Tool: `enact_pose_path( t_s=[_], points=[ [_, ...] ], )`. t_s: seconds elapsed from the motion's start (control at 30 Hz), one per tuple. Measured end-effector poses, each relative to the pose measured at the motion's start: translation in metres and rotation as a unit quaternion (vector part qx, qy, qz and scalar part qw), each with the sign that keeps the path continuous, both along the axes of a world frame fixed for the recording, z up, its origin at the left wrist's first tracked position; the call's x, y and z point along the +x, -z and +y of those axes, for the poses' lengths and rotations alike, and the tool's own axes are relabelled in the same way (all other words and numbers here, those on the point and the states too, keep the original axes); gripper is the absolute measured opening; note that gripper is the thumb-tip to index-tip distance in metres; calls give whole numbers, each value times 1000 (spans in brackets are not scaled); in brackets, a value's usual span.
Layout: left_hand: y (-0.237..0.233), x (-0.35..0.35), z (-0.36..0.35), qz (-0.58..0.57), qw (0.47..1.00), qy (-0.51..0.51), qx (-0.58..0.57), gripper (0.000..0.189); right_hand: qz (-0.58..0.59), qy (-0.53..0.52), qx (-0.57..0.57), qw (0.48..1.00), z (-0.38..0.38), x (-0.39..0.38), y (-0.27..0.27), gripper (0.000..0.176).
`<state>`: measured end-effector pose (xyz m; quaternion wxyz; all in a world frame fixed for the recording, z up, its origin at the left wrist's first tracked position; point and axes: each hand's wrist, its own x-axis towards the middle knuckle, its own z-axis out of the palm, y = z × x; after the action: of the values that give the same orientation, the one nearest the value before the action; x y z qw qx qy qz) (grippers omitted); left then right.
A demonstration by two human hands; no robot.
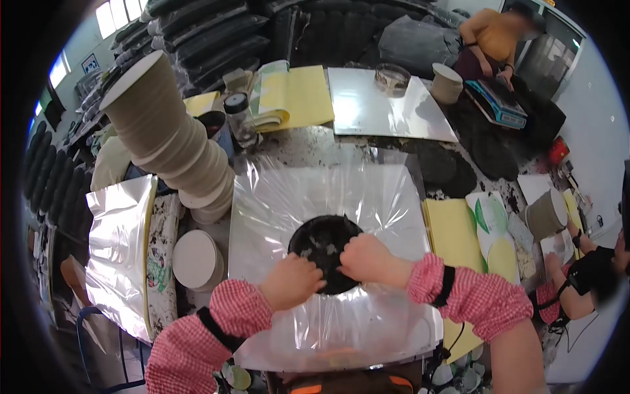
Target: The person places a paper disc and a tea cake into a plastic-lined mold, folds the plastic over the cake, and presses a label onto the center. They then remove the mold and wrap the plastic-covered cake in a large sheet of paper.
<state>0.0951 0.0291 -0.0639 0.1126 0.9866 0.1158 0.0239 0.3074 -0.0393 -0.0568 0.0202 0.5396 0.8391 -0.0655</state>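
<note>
A black round disc (325, 244) is laid at the centre of a clear plastic sheet (308, 190). Its near edge is gripped by the left hand (292, 281) and right hand (369, 258), fingers curled tightly over it.

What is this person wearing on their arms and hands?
The left hand and right hand are bare. Each forearm wears a loose red-and-white checked sleeve, gathered at the wrist, with a black band strapped around it.
</note>
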Motion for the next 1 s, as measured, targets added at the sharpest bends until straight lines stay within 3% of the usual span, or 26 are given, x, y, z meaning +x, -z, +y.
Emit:
enact_pose_path(
  t_s=[0.13,0.17,0.23,0.3,0.37,0.4,0.43,0.47,0.5,0.53,0.57,0.6,0.63,0.67,0.7,0.73,0.77,0.8,0.83,0.87,0.9,0.93,1.0],
  points=[
    [5,9,-4,86,996,-4,5,31,18,29,26,999,5,-6,22,29],
    [1,4,-4,41,999,-9,-20,23,16,31,16,999,-4,0,12,23],
    [-16,-24,-6,-215,973,-28,-78,12,236,37,288,927,-36,19,-3,23],
    [-22,-75,-23,-281,917,-283,24,19,162,212,352,897,-88,43,-24,44],
    [-3,-108,-25,-254,814,-520,-49,21,226,386,329,832,-136,66,14,54],
    [10,-121,-25,-253,813,-522,-51,21,225,385,328,833,-147,63,18,54],
    [11,-124,-22,-188,876,-435,-89,21,384,462,99,793,-156,58,15,55],
    [11,-125,-20,-120,925,-339,-123,21,511,499,-136,687,-160,55,9,56],
    [6,-124,-17,-116,928,-311,-167,15,512,497,-135,687,-159,57,-2,56],
    [-17,-122,-6,-113,928,-312,-168,15,586,446,-109,667,-150,60,-27,53],
    [-38,-122,4,-209,854,-320,-353,12,655,396,-82,638,-143,64,-44,51],
    [-47,-123,9,-295,739,-314,-519,9,761,347,-16,547,-134,75,-55,51],
    [-43,-123,8,-292,742,-311,-518,9,847,284,56,445,-131,87,-63,50],
    [-30,-122,7,-347,742,-395,-417,6,848,279,61,445,-131,96,-54,50],
    [-13,-123,7,-398,725,-471,-305,4,743,371,129,541,-123,108,-31,50],
    [20,-130,3,-296,847,-431,-92,5,615,452,195,616,-115,118,-5,50],
    [63,-144,5,-274,902,-332,-40,14,534,465,124,695,-119,120,31,49],
    [73,-136,1,-334,805,-339,-355,21,538,459,49,705,-120,108,49,56],
    [62,-109,-9,-348,618,-307,-634,30,538,454,-30,710,-115,93,60,63],
    [49,-86,-17,-396,818,-238,-343,36,533,368,-12,762,-106,75,73,78],
    [21,-59,-26,-393,910,-128,-12,43,524,280,6,805,-98,51,82,94],
    [13,-44,-30,-382,917,-117,-13,43,287,200,66,934,-89,34,83,124],
    [-1,-20,-24,-257,963,-63,-44,46,388,222,40,894,-80,15,88,133]
  ],
)
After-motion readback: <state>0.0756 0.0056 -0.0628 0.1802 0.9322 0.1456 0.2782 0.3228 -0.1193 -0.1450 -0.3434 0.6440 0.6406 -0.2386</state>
